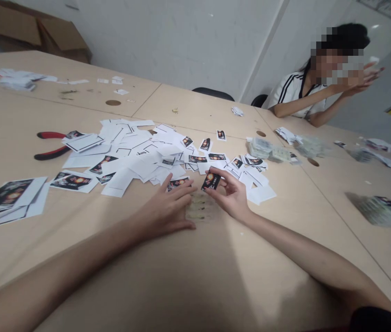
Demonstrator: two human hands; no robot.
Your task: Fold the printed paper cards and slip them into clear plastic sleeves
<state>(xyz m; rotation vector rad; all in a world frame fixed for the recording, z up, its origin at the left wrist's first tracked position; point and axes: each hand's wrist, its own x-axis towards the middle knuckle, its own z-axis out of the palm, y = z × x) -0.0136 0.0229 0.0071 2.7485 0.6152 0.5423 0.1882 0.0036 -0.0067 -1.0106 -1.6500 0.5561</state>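
The small card (210, 180) is black, with a fiery orange-yellow burst and white lettering. It sits in the right hand (232, 193), pinched between thumb and fingers just above the right far corner of a clear plastic case (200, 213). The case lies on the table (140, 295) and shows slender yellowish-green pieces with dark marks. The left hand (168, 205) lies at the case's left end, thumb spread from the fingers; whether it presses on the case cannot be told.

Just beyond both hands, a loose heap of white paper sheets (136, 152) and printed labels crowds the table. Red-handled pliers (52, 146) are partly under its left side, and a printed stack (14, 200) lies farther left. More clear cases (259, 147) stand beyond on the right, near a seated co-worker (295, 94) with raised hands. The left fingers hide part of the case; the right fingers cover part of the card.

The card tilts, its side edges slanting from lower left to upper right; with the fingers over it, its long axis is unclear. The case's pieces lie sideways, one behind another.
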